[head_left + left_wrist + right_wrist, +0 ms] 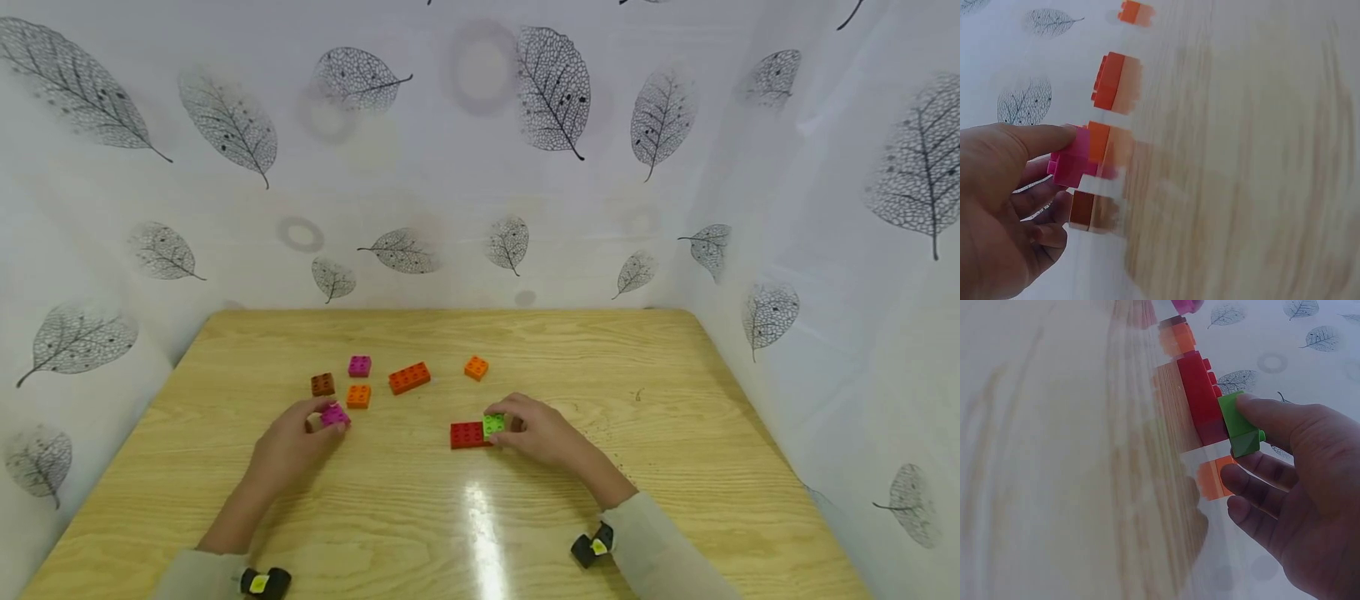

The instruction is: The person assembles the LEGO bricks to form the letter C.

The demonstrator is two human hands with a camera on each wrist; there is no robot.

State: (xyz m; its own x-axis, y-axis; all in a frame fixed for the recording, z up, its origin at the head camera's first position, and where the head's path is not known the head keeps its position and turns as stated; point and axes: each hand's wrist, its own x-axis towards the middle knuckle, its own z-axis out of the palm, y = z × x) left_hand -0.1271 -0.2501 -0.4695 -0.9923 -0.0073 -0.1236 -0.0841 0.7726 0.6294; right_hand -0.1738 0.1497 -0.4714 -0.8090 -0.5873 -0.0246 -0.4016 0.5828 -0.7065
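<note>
Between thumb and fingers my left hand (pixel 288 446) pinches a magenta building block (pixel 334 415), just in front of a brown block (pixel 322 383) and an orange block (pixel 358 396). The left wrist view shows the same magenta block (pixel 1072 164) with its studs facing away from the table. My right hand (pixel 540 429) pinches a light green block (pixel 493 426) at the right end of a longer red block (pixel 467 434). In the right wrist view, the green block (pixel 1239 422) sits on the studded side of the red block (pixel 1199 394), which lies on the table.
Farther back on the wooden table (pixel 675 392) lie another magenta block (pixel 360 366), a long red-orange block (pixel 409 378) and a second orange block (pixel 476 367). A white leaf-patterned curtain (pixel 450 183) borders the back and sides.
</note>
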